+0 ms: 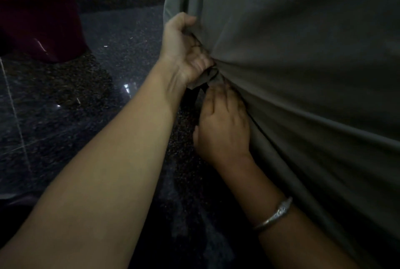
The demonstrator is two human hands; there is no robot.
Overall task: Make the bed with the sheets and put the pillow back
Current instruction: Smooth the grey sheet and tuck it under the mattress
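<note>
A grey-brown sheet (303, 52) is stretched over the corner of the mattress and fills the right side of the view, with folds running toward one bunched point. My left hand (184, 50) is shut on that bunched sheet corner at the mattress edge. Just below it, my right hand (223, 125), with a silver bangle on the wrist, presses its fingers into the sheet's lower edge where it meets the dark underside. The pillow is out of view.
The floor (97, 95) is dark speckled polished stone with light reflections. A maroon plastic tub (41, 15) with something blue inside stands at the upper left. A dark step or skirting runs along the back.
</note>
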